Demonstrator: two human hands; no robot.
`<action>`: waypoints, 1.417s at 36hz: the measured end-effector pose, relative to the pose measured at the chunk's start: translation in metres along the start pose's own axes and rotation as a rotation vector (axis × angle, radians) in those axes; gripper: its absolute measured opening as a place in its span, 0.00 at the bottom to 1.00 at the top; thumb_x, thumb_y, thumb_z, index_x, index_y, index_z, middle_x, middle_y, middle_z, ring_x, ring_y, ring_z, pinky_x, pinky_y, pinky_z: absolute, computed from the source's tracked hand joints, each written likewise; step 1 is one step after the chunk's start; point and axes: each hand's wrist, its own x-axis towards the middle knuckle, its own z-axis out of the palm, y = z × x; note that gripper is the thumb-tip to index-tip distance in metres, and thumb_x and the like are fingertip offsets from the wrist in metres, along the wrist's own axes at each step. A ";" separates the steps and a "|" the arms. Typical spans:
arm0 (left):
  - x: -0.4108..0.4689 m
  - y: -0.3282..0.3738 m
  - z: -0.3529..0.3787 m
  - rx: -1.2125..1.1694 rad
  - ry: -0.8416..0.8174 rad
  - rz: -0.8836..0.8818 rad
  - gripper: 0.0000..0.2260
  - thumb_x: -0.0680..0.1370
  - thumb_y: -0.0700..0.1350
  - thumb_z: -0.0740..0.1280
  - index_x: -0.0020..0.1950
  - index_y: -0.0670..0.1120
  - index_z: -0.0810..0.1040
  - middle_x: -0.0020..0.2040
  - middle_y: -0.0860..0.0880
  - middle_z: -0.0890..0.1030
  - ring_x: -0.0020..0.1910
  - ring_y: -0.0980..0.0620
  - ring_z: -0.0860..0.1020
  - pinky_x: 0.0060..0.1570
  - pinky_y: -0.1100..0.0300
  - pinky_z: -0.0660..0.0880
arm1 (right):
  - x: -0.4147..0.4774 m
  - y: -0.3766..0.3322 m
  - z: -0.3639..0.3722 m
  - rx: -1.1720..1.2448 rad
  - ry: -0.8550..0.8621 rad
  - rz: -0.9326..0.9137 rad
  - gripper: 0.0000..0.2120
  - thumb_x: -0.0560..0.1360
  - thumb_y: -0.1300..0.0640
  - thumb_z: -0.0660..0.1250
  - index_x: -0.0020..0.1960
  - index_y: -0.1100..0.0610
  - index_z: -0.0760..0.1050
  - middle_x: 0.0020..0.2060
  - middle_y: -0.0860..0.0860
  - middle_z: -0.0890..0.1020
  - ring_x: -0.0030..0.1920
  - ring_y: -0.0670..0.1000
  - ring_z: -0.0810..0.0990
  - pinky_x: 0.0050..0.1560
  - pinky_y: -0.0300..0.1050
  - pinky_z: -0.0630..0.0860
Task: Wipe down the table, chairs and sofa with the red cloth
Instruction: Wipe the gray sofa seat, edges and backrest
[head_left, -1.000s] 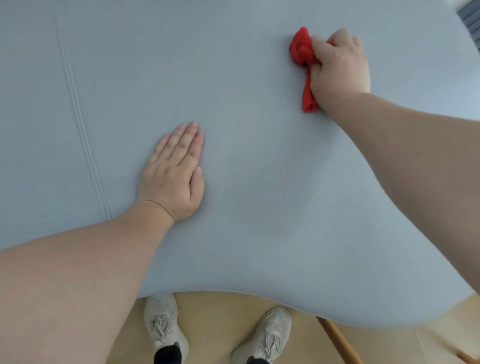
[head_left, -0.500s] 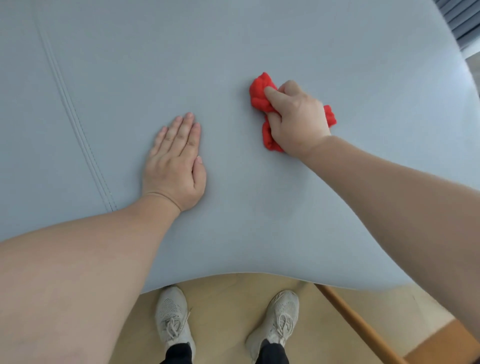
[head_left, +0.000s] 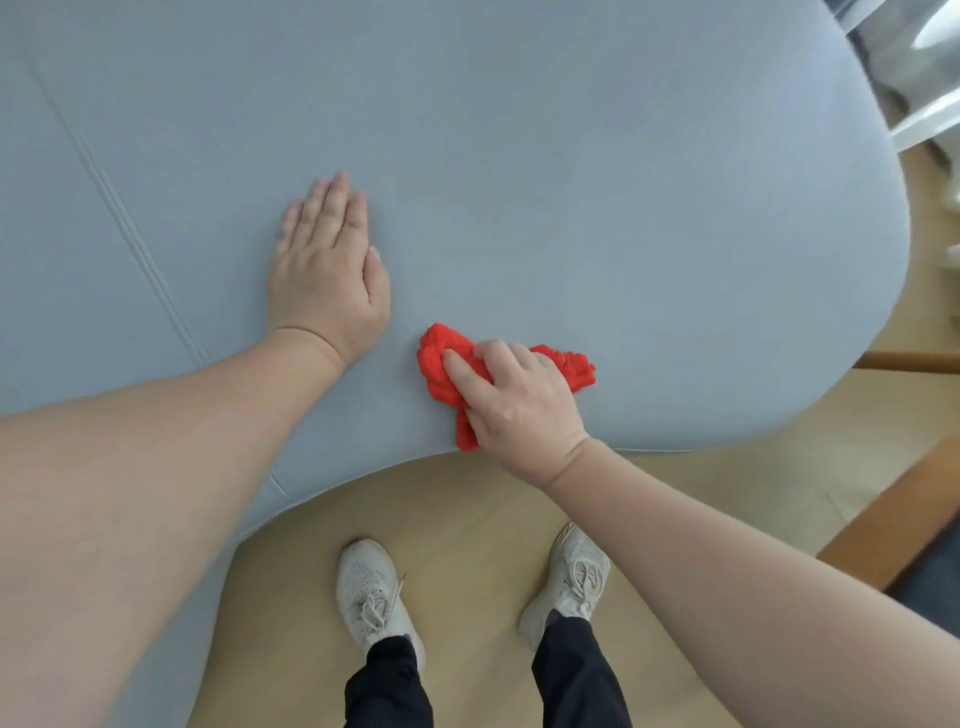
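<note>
- A stitched seam (head_left: 140, 254) runs across the left part of the grey-blue sofa (head_left: 571, 156) surface, slanting from the far left toward the near edge.
- The left hand (head_left: 327, 280) lies flat, palm down, on the sofa just right of that seam, fingers straight and close together, pointing away from the person; it holds nothing.
- The red cloth (head_left: 447, 364) is bunched on the sofa right beside the near edge, a little to the right of the left hand and apart from it. Its long axis runs roughly left to right along that edge, with one crumpled end toward the left hand and the other end sticking out past the knuckles on the right; a short tail hangs down to the very edge.
- The right hand (head_left: 519, 405) presses down on the cloth, fingers curled over it and thumb pinching into the left lump.
- Below the near edge, two pale sneakers (head_left: 371, 592) stand on the wooden floor (head_left: 467, 519).
- A wooden frame piece (head_left: 893, 519) shows at the right, partly cut off.
</note>
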 end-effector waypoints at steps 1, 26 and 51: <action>-0.007 0.008 -0.001 -0.010 -0.008 0.025 0.25 0.76 0.44 0.54 0.71 0.35 0.65 0.73 0.38 0.63 0.74 0.41 0.60 0.73 0.53 0.48 | -0.001 0.000 0.002 -0.029 0.023 0.006 0.18 0.68 0.62 0.68 0.57 0.59 0.80 0.43 0.59 0.80 0.35 0.59 0.77 0.33 0.48 0.71; -0.038 0.050 0.021 0.029 -0.185 0.072 0.28 0.75 0.46 0.51 0.74 0.38 0.60 0.76 0.41 0.60 0.75 0.44 0.57 0.73 0.57 0.44 | -0.104 0.147 -0.052 -0.292 0.349 0.704 0.21 0.64 0.65 0.65 0.56 0.58 0.81 0.46 0.63 0.79 0.41 0.65 0.77 0.45 0.56 0.73; -0.037 0.048 0.023 0.039 -0.190 0.094 0.28 0.74 0.46 0.51 0.71 0.35 0.65 0.72 0.38 0.65 0.71 0.41 0.64 0.73 0.55 0.47 | 0.024 0.072 -0.022 -0.085 0.063 0.280 0.23 0.64 0.60 0.71 0.59 0.54 0.79 0.44 0.57 0.79 0.37 0.59 0.76 0.35 0.48 0.71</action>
